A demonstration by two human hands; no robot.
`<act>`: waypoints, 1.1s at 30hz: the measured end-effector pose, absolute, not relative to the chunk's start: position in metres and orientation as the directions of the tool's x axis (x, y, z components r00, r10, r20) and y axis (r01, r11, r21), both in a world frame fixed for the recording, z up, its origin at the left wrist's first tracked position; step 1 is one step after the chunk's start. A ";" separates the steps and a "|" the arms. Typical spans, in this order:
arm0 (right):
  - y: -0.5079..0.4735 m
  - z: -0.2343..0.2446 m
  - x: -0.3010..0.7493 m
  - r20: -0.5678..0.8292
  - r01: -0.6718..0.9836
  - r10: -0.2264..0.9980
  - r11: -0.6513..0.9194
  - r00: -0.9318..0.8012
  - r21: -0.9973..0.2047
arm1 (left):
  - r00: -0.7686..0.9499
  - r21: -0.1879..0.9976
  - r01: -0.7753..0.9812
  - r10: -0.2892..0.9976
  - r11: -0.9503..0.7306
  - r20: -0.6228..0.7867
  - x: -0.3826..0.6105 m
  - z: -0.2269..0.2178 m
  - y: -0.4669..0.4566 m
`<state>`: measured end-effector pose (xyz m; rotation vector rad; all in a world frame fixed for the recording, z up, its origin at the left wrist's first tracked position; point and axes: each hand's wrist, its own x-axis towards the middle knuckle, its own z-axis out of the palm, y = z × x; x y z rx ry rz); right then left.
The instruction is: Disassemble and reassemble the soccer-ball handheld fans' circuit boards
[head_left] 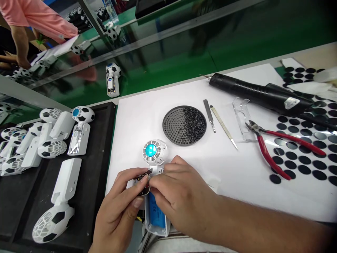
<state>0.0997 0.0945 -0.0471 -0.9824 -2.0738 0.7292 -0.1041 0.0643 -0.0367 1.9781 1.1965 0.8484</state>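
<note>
A white handheld fan (162, 149) with a shiny blue disc on its round head lies at the paper's front edge. Its handle is uncovered, and a blue battery (157, 212) sits inside. Over the handle, my left hand (117, 207) pinches a small dark circuit board (144, 190) between thumb and fingers. My right hand (181, 191) is closed against the board's right side, beside a bit of red. Its fingertips are bunched, and what they grip is hidden.
Right of the fan are a round dish of tiny screws (184, 125), two tweezers (210, 116), red-handled cutters (263, 133), a black electric screwdriver (258, 93) and black discs (304, 160). Several football-patterned fans (54, 147) fill a black tray (92, 196) at left. Another person's arm (21, 44) is beyond.
</note>
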 end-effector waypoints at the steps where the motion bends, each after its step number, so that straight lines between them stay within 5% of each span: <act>1: 0.095 -0.047 0.100 0.358 0.413 0.816 0.548 -0.453 -0.727 | 0.369 0.801 0.480 0.911 -0.358 0.186 -0.104 -0.036 0.064; 33: 0.096 -0.048 0.106 0.461 0.421 0.687 0.717 -0.561 -0.556 | 0.360 0.755 0.491 0.890 -0.435 0.280 -0.104 -0.054 0.055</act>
